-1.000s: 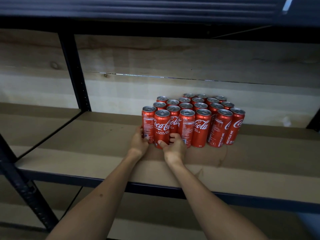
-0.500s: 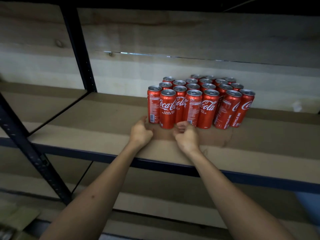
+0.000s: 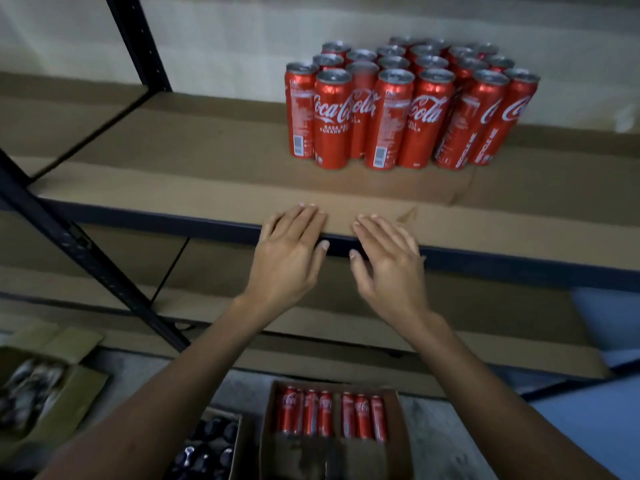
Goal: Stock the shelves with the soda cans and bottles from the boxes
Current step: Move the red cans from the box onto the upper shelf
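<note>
Both hands drew back from the cans (image 3: 408,109): left hand (image 3: 289,251) and right hand (image 3: 389,261) hover flat, fingers straight, holding nothing, over the near shelf edge (image 3: 173,221).

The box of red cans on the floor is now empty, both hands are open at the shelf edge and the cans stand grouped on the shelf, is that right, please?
Not quite: the head view shows the box still holds six red cans. The rest stands: the left hand and right hand are open at the shelf edge, and the grouped cans stand on it.

I see a pale wooden wall (image 3: 242,39) across the top of the frame, a grey floor (image 3: 446,424) at the bottom, and something blue (image 3: 602,313) at right.
</note>
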